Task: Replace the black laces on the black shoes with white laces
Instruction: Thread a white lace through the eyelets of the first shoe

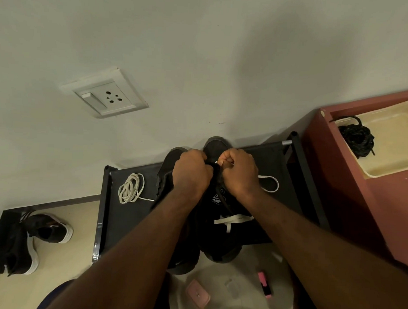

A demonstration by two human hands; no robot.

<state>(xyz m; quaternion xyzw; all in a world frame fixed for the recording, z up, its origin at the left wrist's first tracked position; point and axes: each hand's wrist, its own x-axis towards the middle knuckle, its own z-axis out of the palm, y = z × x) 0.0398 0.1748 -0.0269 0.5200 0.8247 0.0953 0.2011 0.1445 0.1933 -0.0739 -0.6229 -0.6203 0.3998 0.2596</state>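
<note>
The right hand (pixel 239 174) pinches the tip of the white lace (pixel 270 185), aimed left toward the left hand (pixel 190 172), which clenches the upper of the black shoe (pixel 217 145). The shoe's length runs away from both grips, toe beyond them.

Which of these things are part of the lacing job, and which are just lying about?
In the job: black shoes, threaded white lace, coiled white lace, black laces.
Lying about: other sneakers, pink highlighter, wall socket.
</note>
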